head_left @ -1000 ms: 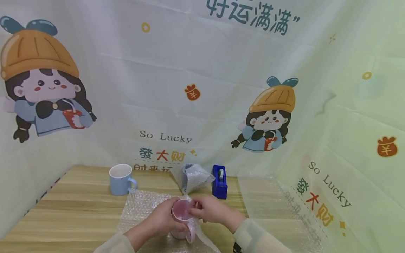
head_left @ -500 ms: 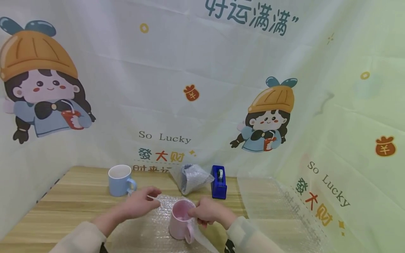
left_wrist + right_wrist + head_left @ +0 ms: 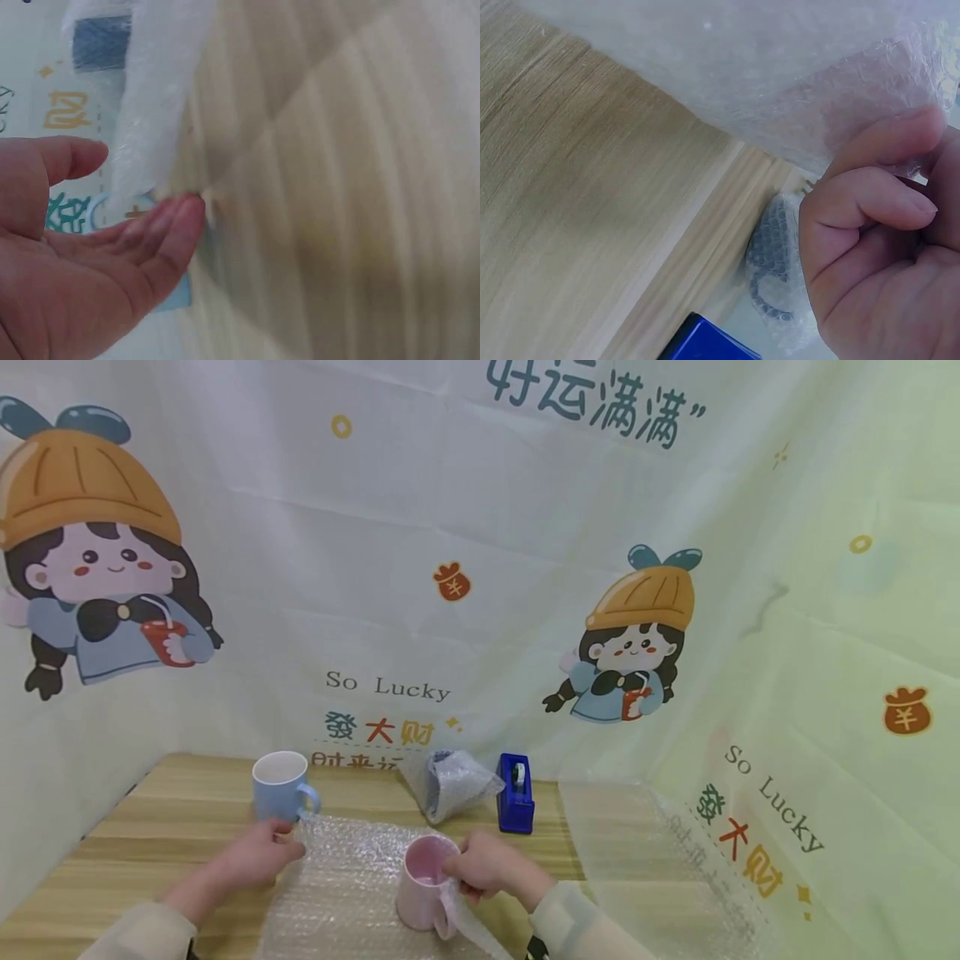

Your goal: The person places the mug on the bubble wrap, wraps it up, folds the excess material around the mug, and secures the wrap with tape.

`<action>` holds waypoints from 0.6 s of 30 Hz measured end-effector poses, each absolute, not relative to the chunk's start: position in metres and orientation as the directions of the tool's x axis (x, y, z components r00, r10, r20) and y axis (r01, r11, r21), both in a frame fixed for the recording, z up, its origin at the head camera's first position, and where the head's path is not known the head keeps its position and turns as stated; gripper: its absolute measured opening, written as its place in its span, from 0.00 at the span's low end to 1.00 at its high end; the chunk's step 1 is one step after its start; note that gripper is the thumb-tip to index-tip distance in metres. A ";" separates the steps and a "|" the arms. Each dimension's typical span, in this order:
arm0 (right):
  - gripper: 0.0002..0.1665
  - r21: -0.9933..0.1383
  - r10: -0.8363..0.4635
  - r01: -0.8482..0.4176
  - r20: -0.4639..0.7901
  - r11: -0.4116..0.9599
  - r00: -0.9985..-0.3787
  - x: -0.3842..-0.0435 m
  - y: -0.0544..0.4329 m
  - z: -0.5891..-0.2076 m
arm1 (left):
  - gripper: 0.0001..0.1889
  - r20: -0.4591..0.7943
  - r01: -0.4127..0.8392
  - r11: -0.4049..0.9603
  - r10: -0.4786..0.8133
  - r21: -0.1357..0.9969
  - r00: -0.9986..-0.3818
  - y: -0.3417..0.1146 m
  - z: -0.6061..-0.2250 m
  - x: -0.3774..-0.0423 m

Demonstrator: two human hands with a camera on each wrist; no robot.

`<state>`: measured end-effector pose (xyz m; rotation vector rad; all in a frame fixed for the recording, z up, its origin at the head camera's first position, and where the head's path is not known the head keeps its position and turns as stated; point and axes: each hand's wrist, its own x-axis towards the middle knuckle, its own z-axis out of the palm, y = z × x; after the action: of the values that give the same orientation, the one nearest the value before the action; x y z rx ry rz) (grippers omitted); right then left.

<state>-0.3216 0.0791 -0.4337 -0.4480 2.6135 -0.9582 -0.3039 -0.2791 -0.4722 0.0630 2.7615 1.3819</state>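
A pink mug (image 3: 424,885) stands upright on a sheet of bubble wrap (image 3: 330,877), its handle toward the near side. My right hand (image 3: 487,864) is at the mug's right rim with a finger over the opening. In the right wrist view, that hand's curled fingers (image 3: 870,195) pinch the bubble wrap (image 3: 780,82) at the rim, and pink shows through the film. My left hand (image 3: 255,856) is beside the wrap's far left corner, just in front of a light blue mug (image 3: 279,789). Its fingers (image 3: 180,225) are extended and hold nothing, the thumb apart from them.
At the back stands a bubble-wrapped bundle (image 3: 453,785), with a blue tape dispenser (image 3: 516,802) to its right. Another bubble wrap sheet (image 3: 637,852) lies on the right of the wooden table (image 3: 97,877). A printed cloth backdrop (image 3: 375,568) hangs behind.
My left hand has let go of the pink mug and moved left to the wrap's corner near the blue mug. The right hand has stayed at the pink mug's rim.
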 end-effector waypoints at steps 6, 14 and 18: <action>0.23 -0.684 -0.396 -0.171 -0.185 0.709 -0.900 -0.320 0.078 -0.434 | 0.24 -0.007 0.047 0.515 0.102 0.856 -0.995 -0.264 -0.473 -0.305; 0.25 -0.689 -0.390 -0.156 -0.197 0.708 -0.900 -0.321 0.078 -0.437 | 0.17 0.038 0.168 0.420 0.299 0.892 -0.953 -0.223 -0.434 -0.297; 0.24 -0.688 -0.394 -0.159 -0.197 0.708 -0.898 -0.323 0.079 -0.438 | 0.17 0.098 0.265 0.362 0.418 0.894 -0.903 -0.194 -0.423 -0.290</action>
<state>-0.3227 0.0789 -0.4385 -0.4325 2.5859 -0.9983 -0.2904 -0.1941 -0.4225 0.6235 2.4692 1.5773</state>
